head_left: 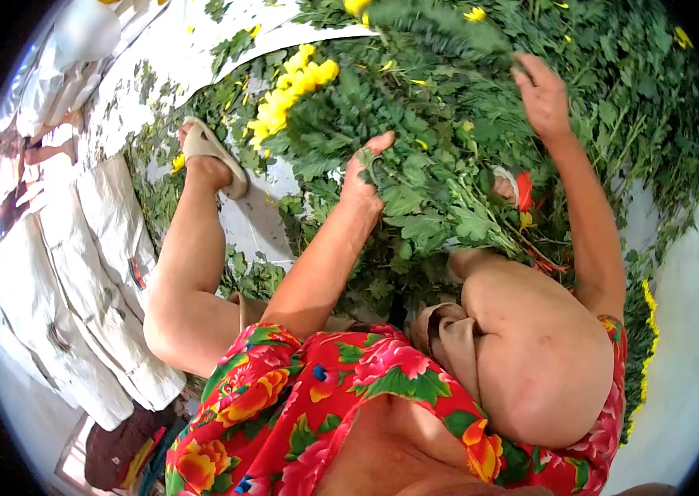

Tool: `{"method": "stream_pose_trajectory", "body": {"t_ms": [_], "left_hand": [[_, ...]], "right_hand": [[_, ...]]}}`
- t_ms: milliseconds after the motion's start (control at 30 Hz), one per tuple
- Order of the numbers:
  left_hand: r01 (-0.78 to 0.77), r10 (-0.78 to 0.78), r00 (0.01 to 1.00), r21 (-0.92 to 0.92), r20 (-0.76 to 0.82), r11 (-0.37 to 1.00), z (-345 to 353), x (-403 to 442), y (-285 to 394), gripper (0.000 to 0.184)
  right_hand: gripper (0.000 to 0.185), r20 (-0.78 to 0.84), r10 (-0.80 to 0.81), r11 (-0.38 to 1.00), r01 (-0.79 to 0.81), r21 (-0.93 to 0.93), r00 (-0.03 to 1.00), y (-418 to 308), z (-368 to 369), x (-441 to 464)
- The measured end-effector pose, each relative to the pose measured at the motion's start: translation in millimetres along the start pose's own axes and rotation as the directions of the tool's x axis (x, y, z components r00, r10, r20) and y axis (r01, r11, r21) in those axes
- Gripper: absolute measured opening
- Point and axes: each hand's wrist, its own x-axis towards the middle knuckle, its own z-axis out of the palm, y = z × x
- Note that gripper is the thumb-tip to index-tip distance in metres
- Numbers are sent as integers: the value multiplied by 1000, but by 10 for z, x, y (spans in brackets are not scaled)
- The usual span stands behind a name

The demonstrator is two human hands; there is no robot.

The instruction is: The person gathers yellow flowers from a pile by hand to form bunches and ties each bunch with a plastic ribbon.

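A leafy bunch of stems with yellow flowers [290,89] at its upper left end lies across my left hand [363,175]. The fingers of that hand are wrapped round the stems, partly hidden by leaves. My right hand [543,97] is raised at the upper right, its fingertips at a blurred green stem [465,41] that points left. I cannot make out how firmly its fingers hold it. Green foliage [606,107] spreads behind both hands.
Loose leaves and stems cover much of the floor. Long white packages [60,314] lie at the left. My sandalled foot [211,157] is left of the bunch. A red strip [525,192] lies near my other foot. A row of yellow flowers [649,339] edges the right side.
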Motion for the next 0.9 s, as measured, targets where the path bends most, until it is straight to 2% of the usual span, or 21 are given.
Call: {"method": "stream_pose_trajectory", "body": {"t_ms": [33,67,100,133,167,200,267,333,367,400,433,500,533,600,733,833,900], "left_hand": [[52,-49,998,-61,39,997,-45,62,21,39],[3,2,995,-51,96,999,-34,117,21,36],[-15,17,997,-27,76,1000,21,133,39,36],[-32,32,998,0,59,999,67,156,48,37],[-6,5,1000,7,10,1000,81,228,39,37],[0,0,999,15,35,1000,195,146,109,40],[-79,76,990,16,115,997,225,139,139,43],[-174,181,976,-66,124,983,257,94,218,33],[-206,205,978,13,39,979,406,-71,310,32],[-145,146,987,-30,60,989,305,31,293,31],[-176,176,984,-4,16,984,344,-12,299,31],[-208,208,976,10,-65,978,353,2,240,30],[-207,207,977,10,-58,978,301,40,187,30],[-234,236,971,93,-19,968,323,-11,154,28],[-174,172,985,46,30,984,363,-60,214,29],[-162,161,967,-14,198,987,264,-8,196,31],[-84,95,938,-48,332,995,201,3,220,37]], "right_hand": [[28,-5,19,997,-18,73,1000,-270,-92,103],[31,-25,-17,985,21,171,1000,-470,-150,211],[34,-25,-83,970,86,226,996,-812,-255,322],[38,-18,-244,937,240,255,970,-1179,-344,412],[40,50,-183,966,170,195,982,-1511,-431,372],[41,118,-121,986,106,125,986,-1842,-520,334],[42,326,-184,977,137,161,927,-2148,-547,258],[48,257,-234,947,160,280,938,-2004,-307,-2],[52,252,-235,939,152,310,939,-1906,-185,-167],[53,281,-216,946,129,296,935,-1849,-121,-309],[54,309,-196,954,107,281,931,-1792,-56,-448],[56,434,-52,981,-35,190,899,-1722,33,-635],[56,430,-51,982,-33,185,901,-1698,43,-650],[56,423,-40,964,-77,256,905,-1652,40,-638],[55,317,-107,956,10,293,942,-1661,35,-579],[53,340,17,947,-124,297,940,-1670,-48,-579],[51,326,-19,951,-83,297,945,-1710,-80,-587]]}}
